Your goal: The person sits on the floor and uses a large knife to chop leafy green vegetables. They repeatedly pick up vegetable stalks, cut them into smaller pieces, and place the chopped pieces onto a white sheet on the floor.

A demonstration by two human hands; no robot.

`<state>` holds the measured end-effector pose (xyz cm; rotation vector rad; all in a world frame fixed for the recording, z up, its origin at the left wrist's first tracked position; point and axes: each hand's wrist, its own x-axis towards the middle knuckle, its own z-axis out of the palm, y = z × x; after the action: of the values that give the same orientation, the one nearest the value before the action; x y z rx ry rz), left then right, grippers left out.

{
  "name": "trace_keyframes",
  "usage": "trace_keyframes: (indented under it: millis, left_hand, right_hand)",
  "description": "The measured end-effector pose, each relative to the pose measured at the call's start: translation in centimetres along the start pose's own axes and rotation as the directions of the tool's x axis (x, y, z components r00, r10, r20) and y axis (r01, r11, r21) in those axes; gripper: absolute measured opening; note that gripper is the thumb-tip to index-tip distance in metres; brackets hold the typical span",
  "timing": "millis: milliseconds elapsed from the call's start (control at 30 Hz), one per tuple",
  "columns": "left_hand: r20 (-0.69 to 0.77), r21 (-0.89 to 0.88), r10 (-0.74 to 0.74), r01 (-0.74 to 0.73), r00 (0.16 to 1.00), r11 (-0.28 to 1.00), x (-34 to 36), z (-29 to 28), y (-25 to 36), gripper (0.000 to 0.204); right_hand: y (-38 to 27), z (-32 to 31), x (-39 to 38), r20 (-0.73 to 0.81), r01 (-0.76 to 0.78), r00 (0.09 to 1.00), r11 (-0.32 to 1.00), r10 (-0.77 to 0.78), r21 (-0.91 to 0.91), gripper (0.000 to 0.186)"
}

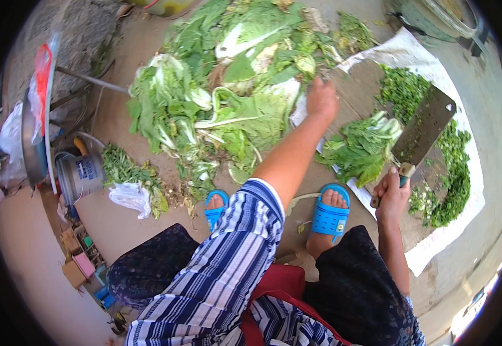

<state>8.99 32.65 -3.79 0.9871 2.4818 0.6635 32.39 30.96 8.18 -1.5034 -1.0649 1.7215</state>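
In my right hand (391, 196) is the handle of a wide cleaver (423, 128), its blade tilted up over a wooden board (361, 86). Chopped greens (451, 173) lie in heaps along the board's right side and far end. Close to the blade, on the board's near left part, rests a leafy cabbage (361, 144). My left arm stretches forward, and my left hand (322, 100) is beside the right edge of a big pile of loose-leaved cabbages (233, 109). Its fingers look curled together; whatever they hold is hidden.
White sheeting (474, 190) spreads under the board. My feet in blue slippers (330, 218) stand before the pile. To the left are a bucket (82, 174), trimmed leaves (125, 167) and a plastic bag (131, 198). A large tub (435, 20) stands at the far right.
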Motion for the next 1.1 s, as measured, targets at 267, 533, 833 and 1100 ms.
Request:
trace_keyframes:
  millis: [267,533,833,1100]
  left_hand:
    - [-0.111,-0.595,-0.167,0.069,0.980,0.801,6.8,-11.0,-0.9,0.022]
    - [-0.326,0.078,-0.090,0.121,0.941,0.990,-5.0,-20.7,-13.2,0.029]
    - [-0.132,0.500,0.146,-0.061,0.981,0.864,-12.5,-20.7,-21.4,0.022]
    - [-0.251,-0.271,-0.227,0.156,0.941,0.950,-13.0,-27.0,-20.5,0.011]
  right_hand:
    - [-0.4,1.9,-1.4,0.063,-0.053,0.997,0.998,0.053,-0.016,0.021]
    - [1.5,4.0,-2.3,0.158,-0.076,0.984,0.997,0.081,-0.035,0.015]
    - [3.0,6.9,-5.2,0.289,-0.126,0.946,0.988,0.148,-0.093,0.013]
    - [3.7,9.3,-6.5,0.381,-0.135,0.904,0.974,0.196,-0.181,0.012]
